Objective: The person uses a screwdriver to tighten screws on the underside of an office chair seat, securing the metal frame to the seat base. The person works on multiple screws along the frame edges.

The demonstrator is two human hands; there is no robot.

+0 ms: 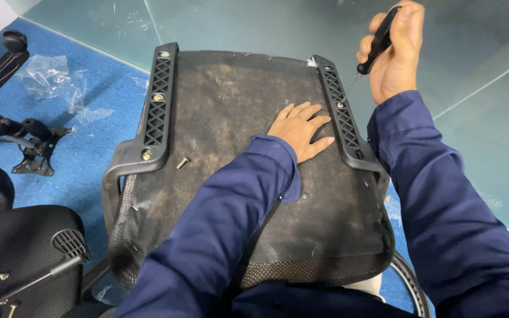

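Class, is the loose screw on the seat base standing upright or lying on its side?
On its side: the screw lies flat on the seat base, beside the left bracket.

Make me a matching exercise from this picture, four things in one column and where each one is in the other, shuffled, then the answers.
Things:
1. right hand
2. left hand
3. loose bolt
4. clear plastic bag

Places:
A. lying on the blue carpet, left of the seat
B. pressed flat on the dusty seat underside
C. gripping a black-handled screwdriver over the right bracket
D. resting on the seat underside beside the left bracket

Pairs: 1-C, 2-B, 3-D, 4-A
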